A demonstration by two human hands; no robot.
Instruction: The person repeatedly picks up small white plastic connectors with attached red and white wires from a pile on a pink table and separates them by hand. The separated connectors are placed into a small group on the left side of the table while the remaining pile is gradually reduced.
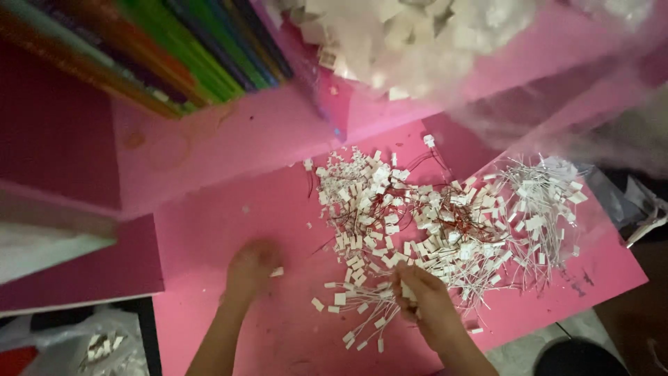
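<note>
Home piecework corner: pink shelf desk (229, 139), books (174, 49), bagged tags (410, 42).

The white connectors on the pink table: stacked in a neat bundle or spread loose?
Spread loose. The white connectors with their thin wires lie scattered across the pink table, strays reaching the right hand.

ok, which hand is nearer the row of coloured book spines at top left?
Left. The left hand lies below the coloured book spines, on the pink table; the right hand is farther right, in the pile of white wired tags.

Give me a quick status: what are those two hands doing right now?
Left hand closed on a small white tag. Right hand picking in the pile of white tags. Pink table; nothing blocking.
</note>
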